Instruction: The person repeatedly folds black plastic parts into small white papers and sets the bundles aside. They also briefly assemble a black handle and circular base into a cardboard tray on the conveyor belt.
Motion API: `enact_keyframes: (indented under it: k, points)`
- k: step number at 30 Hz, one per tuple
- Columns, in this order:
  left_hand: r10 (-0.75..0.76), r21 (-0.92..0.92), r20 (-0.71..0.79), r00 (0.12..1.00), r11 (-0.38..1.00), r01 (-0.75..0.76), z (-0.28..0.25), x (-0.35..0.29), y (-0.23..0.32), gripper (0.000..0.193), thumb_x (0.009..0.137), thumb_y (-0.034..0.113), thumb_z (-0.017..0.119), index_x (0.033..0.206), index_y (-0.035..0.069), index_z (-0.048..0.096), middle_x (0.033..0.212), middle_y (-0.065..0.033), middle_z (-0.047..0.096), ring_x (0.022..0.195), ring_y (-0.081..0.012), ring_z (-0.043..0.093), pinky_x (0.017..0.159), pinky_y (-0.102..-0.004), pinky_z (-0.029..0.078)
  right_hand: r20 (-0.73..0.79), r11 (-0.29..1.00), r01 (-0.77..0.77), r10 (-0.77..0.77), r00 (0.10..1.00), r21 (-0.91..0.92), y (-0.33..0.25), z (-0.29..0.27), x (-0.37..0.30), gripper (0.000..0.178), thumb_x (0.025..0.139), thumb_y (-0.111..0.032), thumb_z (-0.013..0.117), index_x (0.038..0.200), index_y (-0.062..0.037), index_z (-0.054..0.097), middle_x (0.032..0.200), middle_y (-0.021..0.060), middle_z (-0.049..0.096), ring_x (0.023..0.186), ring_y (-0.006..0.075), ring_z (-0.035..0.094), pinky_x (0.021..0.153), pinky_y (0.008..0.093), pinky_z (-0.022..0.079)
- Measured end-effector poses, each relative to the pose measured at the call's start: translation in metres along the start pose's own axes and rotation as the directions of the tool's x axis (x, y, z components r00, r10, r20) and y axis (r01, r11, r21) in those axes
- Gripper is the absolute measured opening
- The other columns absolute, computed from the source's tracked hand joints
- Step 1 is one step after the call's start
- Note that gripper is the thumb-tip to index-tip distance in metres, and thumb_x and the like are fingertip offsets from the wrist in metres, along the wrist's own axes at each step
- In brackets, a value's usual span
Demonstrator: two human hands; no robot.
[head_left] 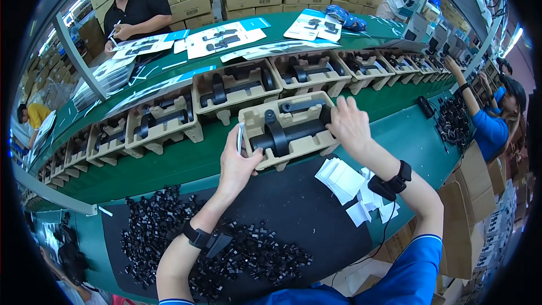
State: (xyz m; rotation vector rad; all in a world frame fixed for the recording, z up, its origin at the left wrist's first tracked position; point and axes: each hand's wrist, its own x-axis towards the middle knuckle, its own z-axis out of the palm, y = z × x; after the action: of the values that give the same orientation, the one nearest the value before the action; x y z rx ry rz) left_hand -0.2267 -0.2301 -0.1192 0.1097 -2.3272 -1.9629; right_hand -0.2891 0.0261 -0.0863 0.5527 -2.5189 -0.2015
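Observation:
A tan pulp tray [257, 114] with a black cylindrical device [285, 134] lying in it sits at the near edge of the green belt, right in front of me. My left hand [237, 161] grips the tray's left end and holds a small white slip against it. My right hand [351, 125] rests on the tray's right end, fingers over the device's end. Both wrists wear black bands.
More pulp trays [228, 87] with black devices line the green conveyor [186, 161]. A heap of small black parts [169, 226] lies at lower left, white paper slips [344, 181] at right. Printed leaflets [223, 38] cover the far side. Other people work across and at right.

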Motion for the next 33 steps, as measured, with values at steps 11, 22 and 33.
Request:
enact_keyframes:
  k: [11, 22, 33]
  points:
    - [0.088, 0.088, 0.043, 0.995, 0.992, -0.091, -0.012, -0.002, -0.001, 0.064, 0.076, 0.004, 0.061, 0.136, 0.012, 0.039, 0.117, -0.0155, 0.046, 0.070, -0.0156, 0.060, 0.046, -0.0239, 0.053, 0.213, 0.951, -0.005, -0.065, 0.975, 0.310, 0.013, 0.034, 0.019, 0.027, 0.076, -0.019, 0.067, 0.099, -0.0047, 0.063, 0.077, 0.0126, 0.060, 0.078, 0.0283, 0.064, 0.069, 0.0384, 0.053]
    - [0.107, 0.018, -0.056, 0.993, 0.994, -0.106, -0.013, -0.015, -0.001, 0.057, 0.084, 0.010, 0.058, 0.137, 0.009, 0.037, 0.118, -0.0152, 0.046, 0.079, -0.0200, 0.062, 0.048, -0.0258, 0.056, 0.211, 0.979, 0.147, -0.175, 0.962, 0.144, 0.013, 0.004, 0.009, 0.044, 0.086, -0.028, 0.061, 0.123, -0.0046, 0.053, 0.115, 0.0161, 0.056, 0.077, 0.0319, 0.066, 0.069, 0.0392, 0.054]
    - [0.369, 0.109, -0.023, 0.929, 0.925, -0.364, -0.003, 0.016, -0.003, 0.052, 0.088, 0.015, 0.060, 0.135, 0.004, 0.039, 0.094, -0.0081, 0.055, 0.077, -0.0155, 0.062, 0.061, -0.0281, 0.057, 0.747, 0.286, -0.741, 0.111, 0.655, 0.607, 0.035, -0.001, -0.010, 0.040, 0.092, -0.019, 0.052, 0.124, 0.0032, 0.044, 0.098, 0.0196, 0.063, 0.063, 0.0196, 0.068, 0.046, 0.0281, 0.056]
